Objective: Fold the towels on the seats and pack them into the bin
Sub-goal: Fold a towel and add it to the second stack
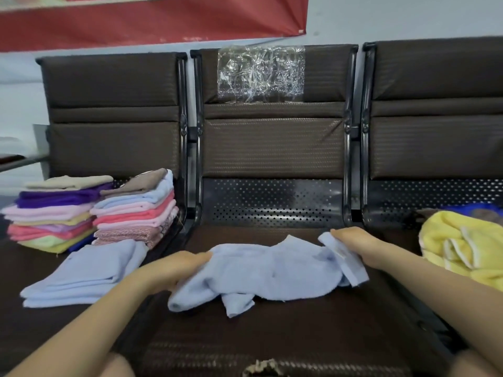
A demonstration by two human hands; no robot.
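Brown seats (pixel 272 322): folded stacks (pixel 95 213) left, both hands' grips on blue towel (pixel 272 273).

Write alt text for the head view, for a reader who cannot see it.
Two hands, left and right, grip a crumpled blue towel on the middle seat. Folded towels are stacked on the left seat; a yellow towel lies on the right.
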